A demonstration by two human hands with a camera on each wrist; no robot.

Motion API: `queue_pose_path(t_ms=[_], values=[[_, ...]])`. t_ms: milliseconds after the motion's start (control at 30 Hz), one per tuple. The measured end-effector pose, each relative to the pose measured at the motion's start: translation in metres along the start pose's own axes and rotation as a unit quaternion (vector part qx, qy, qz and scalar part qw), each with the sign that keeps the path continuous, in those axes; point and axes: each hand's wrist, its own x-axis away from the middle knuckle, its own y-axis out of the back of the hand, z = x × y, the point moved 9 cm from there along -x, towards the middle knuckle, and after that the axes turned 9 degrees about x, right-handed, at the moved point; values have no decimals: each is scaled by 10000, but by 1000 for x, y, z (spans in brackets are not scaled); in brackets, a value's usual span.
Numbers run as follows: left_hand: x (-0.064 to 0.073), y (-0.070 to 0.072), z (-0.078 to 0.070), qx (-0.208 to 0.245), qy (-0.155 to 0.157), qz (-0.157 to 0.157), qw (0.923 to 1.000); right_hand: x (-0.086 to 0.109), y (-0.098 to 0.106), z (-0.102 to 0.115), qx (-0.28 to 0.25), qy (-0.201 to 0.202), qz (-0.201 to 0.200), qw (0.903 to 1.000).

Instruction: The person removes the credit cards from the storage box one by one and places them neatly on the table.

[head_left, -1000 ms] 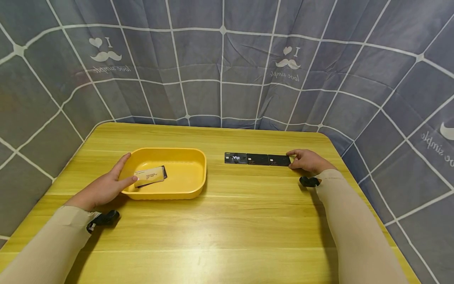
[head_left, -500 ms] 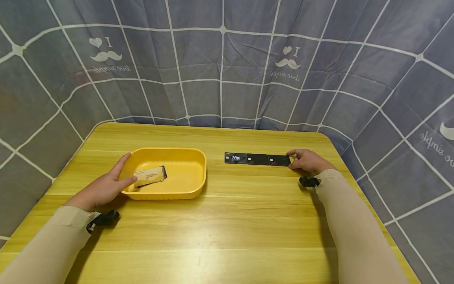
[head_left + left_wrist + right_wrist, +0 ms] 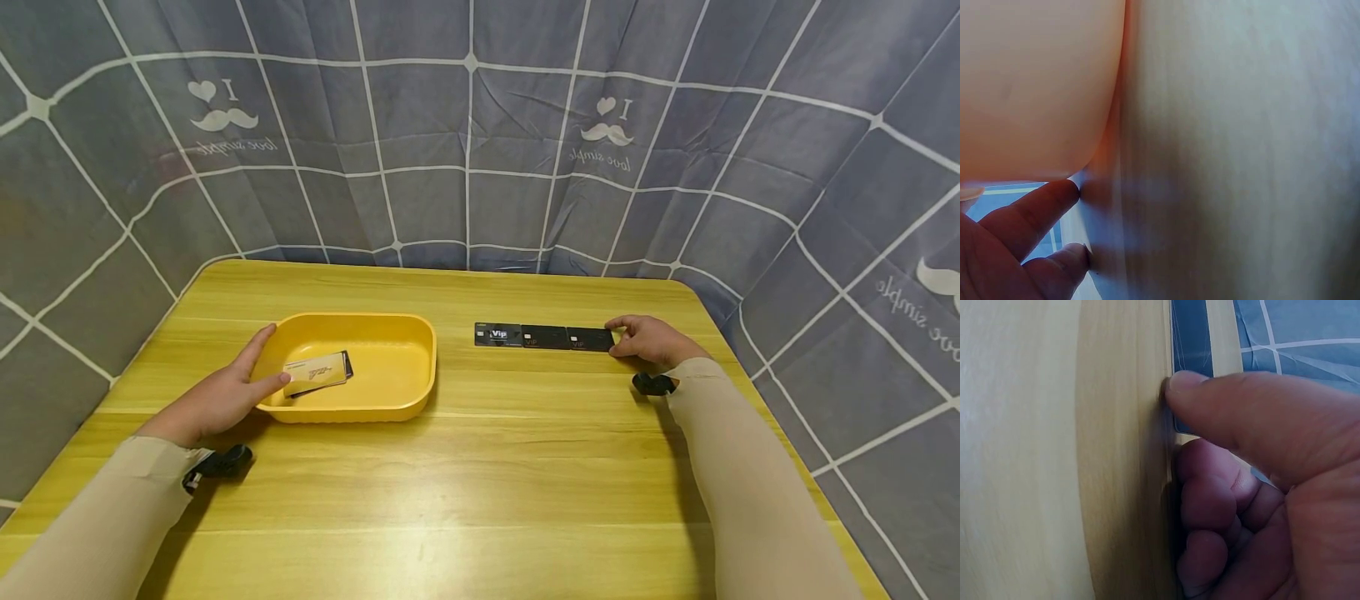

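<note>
In the head view, my left hand (image 3: 219, 392) holds the left end of a yellow plastic basin (image 3: 408, 404), its thumb reaching over the rim. Outside the basin wall (image 3: 1035, 94), the other fingers (image 3: 1035, 219) touch near the table in the left wrist view. A gold card (image 3: 318, 372) lies inside on top of a dark one. To the right, three black VIP cards form a row: left card (image 3: 497, 335), middle card (image 3: 545, 337) and right card (image 3: 590, 339). My right hand (image 3: 651, 340) pinches the right card's end between thumb and index finger, remaining fingers curled.
Everything rests on a yellow wood-grain table (image 3: 480, 483) with rounded back corners. A grey curtain (image 3: 420, 125) with white grid lines hangs behind and along both sides. Black wrist mounts (image 3: 219, 462) are strapped over the beige sleeves (image 3: 750, 467).
Both hands, the basin and the cards keep their places. Only the curtain at the right has shifted slightly leftward.
</note>
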Motion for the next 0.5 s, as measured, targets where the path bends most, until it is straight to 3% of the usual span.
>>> queue_pose_path(t_ms=[267,367,500], values=[[3,0,-1,-30,-43,-8,10000,6,3,-1,-600,-97,142,9980],[3,-1,-1,-50,-48,-1,10000,3,9,4,-373,-49,-52,9993],[3,0,-2,-122,-84,-21,9999,-1,20,29,88,144,-454,9988]])
